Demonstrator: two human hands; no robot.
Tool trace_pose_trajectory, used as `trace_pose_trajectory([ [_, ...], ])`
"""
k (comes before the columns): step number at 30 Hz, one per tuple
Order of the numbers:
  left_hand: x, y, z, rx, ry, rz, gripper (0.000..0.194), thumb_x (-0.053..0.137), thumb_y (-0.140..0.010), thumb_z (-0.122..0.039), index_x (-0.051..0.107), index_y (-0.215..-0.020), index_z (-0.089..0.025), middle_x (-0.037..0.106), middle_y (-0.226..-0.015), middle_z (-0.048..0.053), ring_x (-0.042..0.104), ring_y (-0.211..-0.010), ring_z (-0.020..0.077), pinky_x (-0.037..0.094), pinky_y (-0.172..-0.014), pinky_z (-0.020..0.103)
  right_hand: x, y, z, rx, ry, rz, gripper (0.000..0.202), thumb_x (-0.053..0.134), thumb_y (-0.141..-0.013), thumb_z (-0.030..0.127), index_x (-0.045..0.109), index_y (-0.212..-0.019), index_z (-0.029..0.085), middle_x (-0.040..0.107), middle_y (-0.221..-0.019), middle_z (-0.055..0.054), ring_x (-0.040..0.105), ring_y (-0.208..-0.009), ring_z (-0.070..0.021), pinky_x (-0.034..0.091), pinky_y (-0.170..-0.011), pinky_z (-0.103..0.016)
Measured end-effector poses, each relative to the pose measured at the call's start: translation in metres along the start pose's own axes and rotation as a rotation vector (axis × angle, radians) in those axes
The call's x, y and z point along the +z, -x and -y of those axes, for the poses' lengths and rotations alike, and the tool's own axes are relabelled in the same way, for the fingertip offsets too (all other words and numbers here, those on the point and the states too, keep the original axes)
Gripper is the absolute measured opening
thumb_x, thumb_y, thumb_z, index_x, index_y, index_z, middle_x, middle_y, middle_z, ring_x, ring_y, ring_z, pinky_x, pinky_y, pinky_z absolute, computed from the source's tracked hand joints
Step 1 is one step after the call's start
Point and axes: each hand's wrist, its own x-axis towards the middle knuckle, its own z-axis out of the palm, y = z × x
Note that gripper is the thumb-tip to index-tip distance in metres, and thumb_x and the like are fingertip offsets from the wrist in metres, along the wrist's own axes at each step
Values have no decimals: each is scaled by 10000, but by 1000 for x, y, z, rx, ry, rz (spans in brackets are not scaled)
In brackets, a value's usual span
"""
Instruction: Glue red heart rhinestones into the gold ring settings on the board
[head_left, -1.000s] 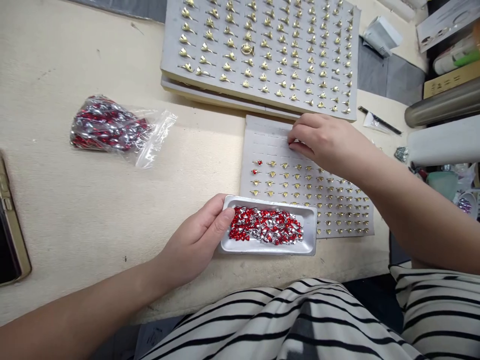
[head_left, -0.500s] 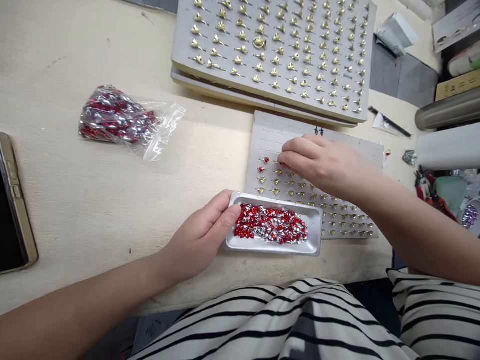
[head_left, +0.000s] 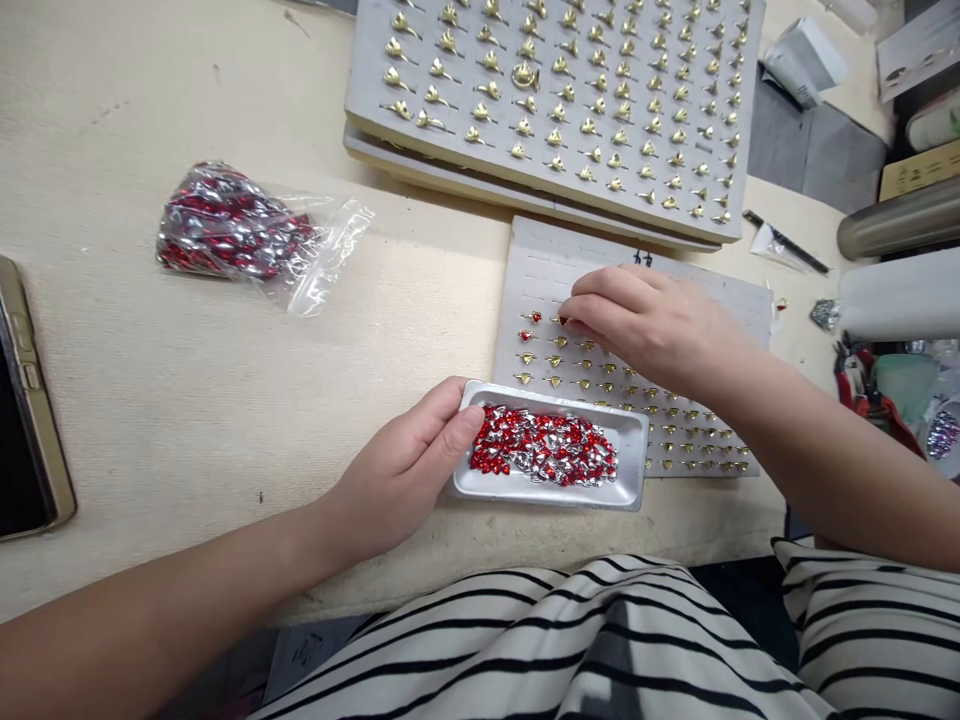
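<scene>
A pale table (head_left: pixel 225 420) spreads beneath a shallow silver tray (head_left: pixel 627 455) of small red, silver-backed stones (head_left: pixel 547 445). Far left of the tray lies a phone (head_left: pixel 30 420); beyond it to the left rests a clear zip bag (head_left: pixel 232 220) of red and silver pieces. Just beyond the tray, a grey ring board (head_left: pixel 544 265) holds rows of gold rings, two of them set with red; the tray hides its near left corner. Farther beyond sits a larger ring-filled board (head_left: pixel 442 150).

The left hand (head_left: pixel 409 460) grips the tray's left end, thumb over the rim. Past the tray, the right hand (head_left: pixel 637 315) bends down over the grey ring board, covering some rings, fingertips pinched together on a barely visible red stone (head_left: pixel 563 320) at the front row's second ring.
</scene>
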Motion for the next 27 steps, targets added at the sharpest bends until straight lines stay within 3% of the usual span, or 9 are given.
trace_pose_trajectory([
  [8,-1,2,0,-15,6,-2,341,462,-1057,-564,566,-959,-254,581,-830,-47,522,-746,127,441,-699,245,4,8,-1,76,-62,-72,263,459,-1080,253,704,-1156,198,732,-1135,-122,670,-983,-235,557,-834,-383],
  [27,-1,3,0,-21,3,-2,356,465,-1052,-582,561,-955,-253,577,-836,-43,530,-769,126,451,-722,240,5,11,5,72,-43,-122,246,464,-1078,259,700,-1134,218,742,-1111,-111,681,-983,-234,572,-856,-395],
])
